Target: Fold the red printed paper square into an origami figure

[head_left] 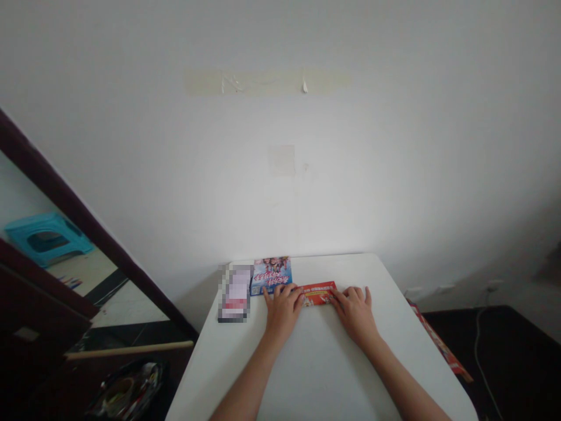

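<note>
On the white table (324,362), a narrow red printed paper (318,294) lies between my two hands. It looks like a folded leaflet, though its exact kind is hard to make out. My left hand (281,305) holds its left end with the thumb side, while the other fingers reach to the near edge of a blue printed card or booklet (270,275). At the right end, my right hand (354,307) grips the paper between thumb and fingers, its little finger sticking out. Left of the blue piece lies a blurred-out, phone-like rectangle (236,292).
The table's far edge meets a white wall (394,146). At left are a dark-framed mirror (87,169) showing a blue stool (48,237), and a bin (127,394). On the right a long red printed strip (440,342) leans low, near a cable (480,356).
</note>
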Available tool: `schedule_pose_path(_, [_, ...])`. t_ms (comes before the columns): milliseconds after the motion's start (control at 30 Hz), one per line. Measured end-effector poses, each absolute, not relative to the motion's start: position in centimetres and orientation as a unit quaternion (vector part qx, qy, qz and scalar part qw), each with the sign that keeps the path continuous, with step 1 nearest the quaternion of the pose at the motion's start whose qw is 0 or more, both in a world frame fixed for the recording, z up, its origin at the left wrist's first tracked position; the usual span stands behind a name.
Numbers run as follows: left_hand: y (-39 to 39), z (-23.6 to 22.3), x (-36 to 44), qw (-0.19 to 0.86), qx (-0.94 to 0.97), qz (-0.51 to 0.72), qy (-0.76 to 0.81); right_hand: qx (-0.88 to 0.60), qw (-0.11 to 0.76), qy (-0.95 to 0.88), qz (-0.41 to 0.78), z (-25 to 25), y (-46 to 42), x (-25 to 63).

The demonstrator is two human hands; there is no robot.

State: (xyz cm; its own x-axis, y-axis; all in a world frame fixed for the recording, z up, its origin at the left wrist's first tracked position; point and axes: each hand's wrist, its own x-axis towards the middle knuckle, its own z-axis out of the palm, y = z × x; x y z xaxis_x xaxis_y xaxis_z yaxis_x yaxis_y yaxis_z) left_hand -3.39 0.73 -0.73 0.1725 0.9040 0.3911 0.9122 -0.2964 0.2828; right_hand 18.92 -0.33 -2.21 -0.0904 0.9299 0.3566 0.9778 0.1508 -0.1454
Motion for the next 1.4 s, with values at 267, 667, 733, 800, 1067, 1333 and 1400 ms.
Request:
schedule_pose_path(267, [0.7, -0.7, -3.4, 0.008, -0.768, -0.25, -0.59, -0.65, 0.187, -0.734, -0.067, -2.2, -0.4, 18.9])
schedule_pose_path(667, [0.5, -0.5, -3.3, 0.037, -0.753, -0.242, -0.611, -0.652, 0.184, -0.733, -0.062, -1.9, -0.5, 18.9])
schedule_pose_path(733, [0.4, -0.5, -3.3, 0.041, -0.749, -0.24, -0.615, -0.653, 0.185, -0.732, -0.061, -1.8, -0.5, 18.9])
schedule_pose_path(800, [0.4, -0.4, -3.3, 0.042, -0.746, -0.239, -0.62, -0.653, 0.187, -0.732, -0.058, -1.6, -0.5, 18.8])
schedule_pose_path(1067, [0.5, -0.7, -3.3, 0.046, -0.742, -0.237, -0.625, -0.673, 0.202, -0.71, -0.056, -1.3, -0.6, 18.2])
schedule_pose_path(1333, [0.5, -0.7, -3.4, 0.03, -0.739, -0.228, -0.633, -0.687, 0.206, -0.695, -0.049, -1.8, -0.5, 18.0])
schedule_pose_path(1400, [0.5, -0.7, -3.4, 0.034, -0.738, -0.227, -0.634, -0.687, 0.207, -0.695, -0.052, -1.8, -0.4, 18.1])
